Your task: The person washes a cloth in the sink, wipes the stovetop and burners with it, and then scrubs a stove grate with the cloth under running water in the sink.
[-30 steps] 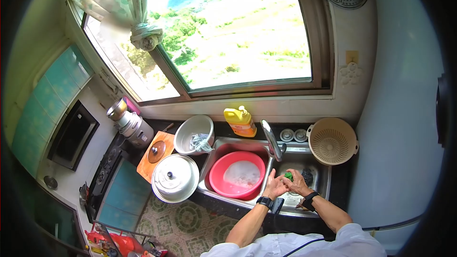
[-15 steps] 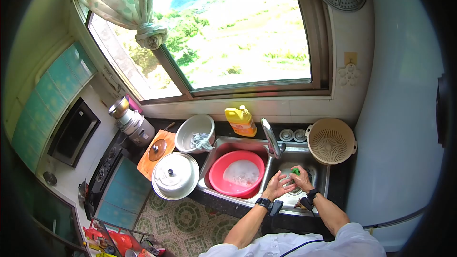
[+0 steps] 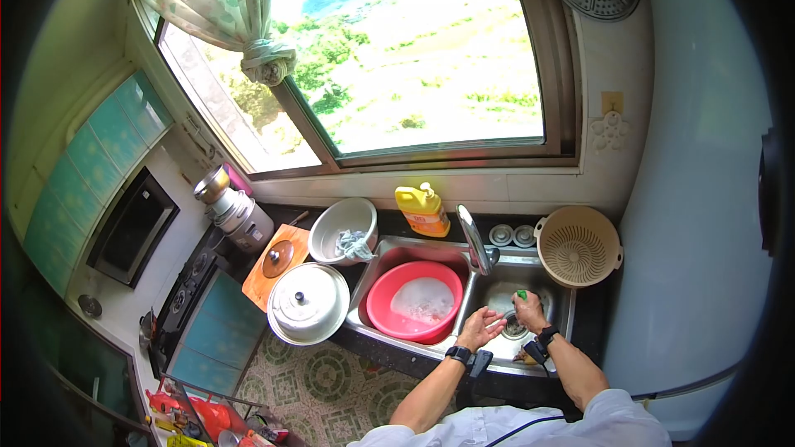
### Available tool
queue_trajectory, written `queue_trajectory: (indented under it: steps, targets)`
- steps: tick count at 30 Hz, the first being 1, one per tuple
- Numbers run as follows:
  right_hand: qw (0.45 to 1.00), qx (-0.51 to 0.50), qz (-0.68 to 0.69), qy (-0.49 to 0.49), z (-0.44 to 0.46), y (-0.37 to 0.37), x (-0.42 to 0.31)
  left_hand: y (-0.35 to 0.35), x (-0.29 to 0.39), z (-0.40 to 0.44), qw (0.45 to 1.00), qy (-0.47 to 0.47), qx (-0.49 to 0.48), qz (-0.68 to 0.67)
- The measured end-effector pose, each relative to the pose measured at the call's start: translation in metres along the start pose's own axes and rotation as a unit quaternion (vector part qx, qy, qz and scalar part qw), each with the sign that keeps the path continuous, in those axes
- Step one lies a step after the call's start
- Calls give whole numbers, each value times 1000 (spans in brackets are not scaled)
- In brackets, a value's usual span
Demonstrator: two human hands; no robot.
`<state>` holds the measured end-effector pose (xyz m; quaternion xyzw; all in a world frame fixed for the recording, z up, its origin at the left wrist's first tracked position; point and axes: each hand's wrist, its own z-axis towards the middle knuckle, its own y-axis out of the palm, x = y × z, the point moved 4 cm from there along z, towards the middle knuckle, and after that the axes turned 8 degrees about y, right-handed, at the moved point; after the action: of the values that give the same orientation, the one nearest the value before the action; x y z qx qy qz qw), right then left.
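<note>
My right hand [image 3: 528, 311] is closed around a small green object [image 3: 522, 293], of which only a bit shows past the fingers; its kind cannot be made out. Palm up beside it, my left hand [image 3: 480, 329] is open with its fingers stretched out and nothing in it. Both hands are over the right basin of the steel sink [image 3: 566, 314], under the faucet [image 3: 471, 236]. Below them is the drain [image 3: 513, 328]. Something brownish [image 3: 523, 357] lies at the basin's near edge, partly hidden by my right wrist.
A red basin [image 3: 374, 302] of foamy water fills the left sink bowl. Around the sink stand a beige colander [image 3: 580, 246], a yellow pump bottle [image 3: 423, 210], a white bowl [image 3: 319, 244] with a cloth, and a lidded pot [image 3: 308, 306]. A fridge [image 3: 696, 199] stands at right.
My right hand, with the green object, has moved slightly right and down, away from my left hand. The gap between the hands is wider. The whole view has shifted slightly.
</note>
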<state>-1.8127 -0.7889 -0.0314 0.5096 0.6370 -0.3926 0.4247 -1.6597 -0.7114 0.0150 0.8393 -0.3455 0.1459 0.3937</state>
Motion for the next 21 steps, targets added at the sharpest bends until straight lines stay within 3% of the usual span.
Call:
queue_trajectory:
  steps: [4, 6, 13, 16, 18, 19, 21]
  targets:
    - [997, 46, -55, 35, -28, -1, -40, 0, 0, 3, 1000, 1, 12, 7]
    - [981, 112, -147, -53, -30, -3, -49, 0, -1, 5, 1000, 5, 13, 12]
    - [979, 150, -125, -48, -30, -4, -52, 4, -4, 10, 999, 7, 11, 30]
    - [978, 139, -152, 12, -27, -7, -51, 5, -5, 12, 999, -2, 12, 39]
    - [981, 25, 39, 186, -18, -4, -31, 5, -6, 13, 999, -1, 11, 40]
    - [981, 25, 42, 187, -21, -4, -33, 5, -6, 13, 999, 0, 9, 40]
    - [974, -54, 177, 131, -29, -1, -43, 4, -5, 13, 999, -1, 12, 42]
